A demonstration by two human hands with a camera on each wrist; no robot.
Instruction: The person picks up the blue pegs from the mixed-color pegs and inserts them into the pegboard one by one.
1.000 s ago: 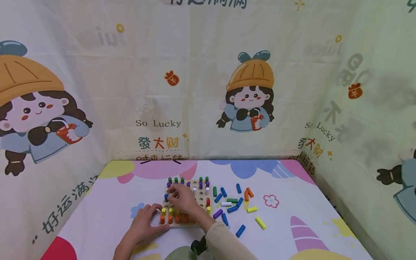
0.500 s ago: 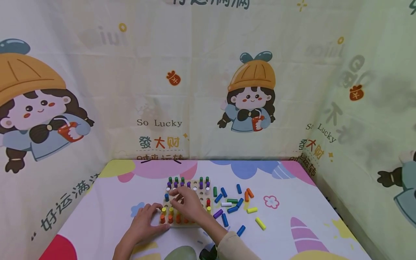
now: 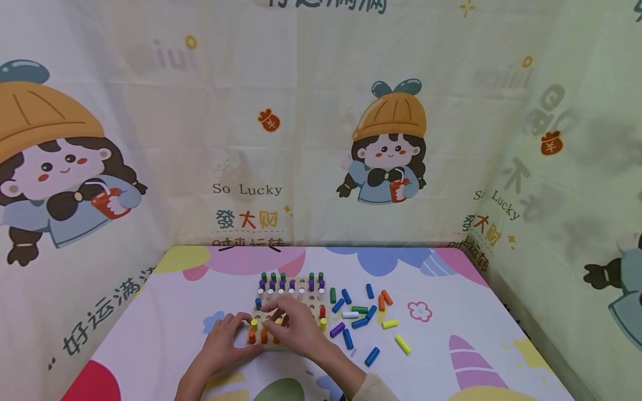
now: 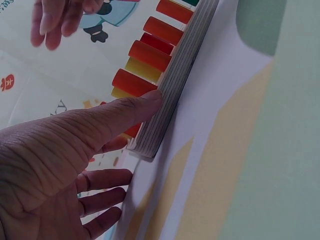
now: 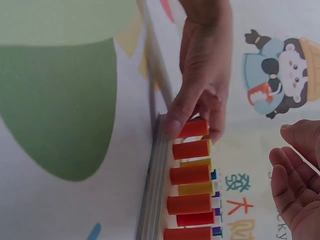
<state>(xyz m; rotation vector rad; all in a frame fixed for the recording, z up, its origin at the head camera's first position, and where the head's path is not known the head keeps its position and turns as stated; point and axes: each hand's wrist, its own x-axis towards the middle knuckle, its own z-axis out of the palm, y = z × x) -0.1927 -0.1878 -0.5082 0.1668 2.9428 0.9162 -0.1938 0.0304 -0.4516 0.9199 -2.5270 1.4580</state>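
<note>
A wooden pegboard [image 4: 175, 80] holds upright pegs in coloured rows: green pegs [image 3: 273, 277] at the back, then purple pegs [image 3: 282, 285] and white pegs [image 3: 271, 292]. A single blue peg [image 3: 258, 304] stands at the left, and orange pegs [image 3: 264, 336] line the front. My left hand [image 3: 224, 344] grips the board's near left corner, thumb against its front edge. Above the board's middle hovers my right hand [image 3: 296, 326], hiding some pegs and holes. The right wrist view shows this right hand [image 5: 300, 175] with thumb and fingers apart, nothing between them.
Loose pegs lie scattered right of the board, including a green peg [image 3: 359, 309], a white peg [image 3: 350, 315], a purple peg [image 3: 337, 329], a blue peg [image 3: 372, 356] and a yellow peg [image 3: 403, 345]. A printed cloth [image 3: 321, 139] hangs behind the table.
My right hand has drawn back from the board's left white row towards the near middle, uncovering white and purple pegs. My left hand keeps its place at the corner.
</note>
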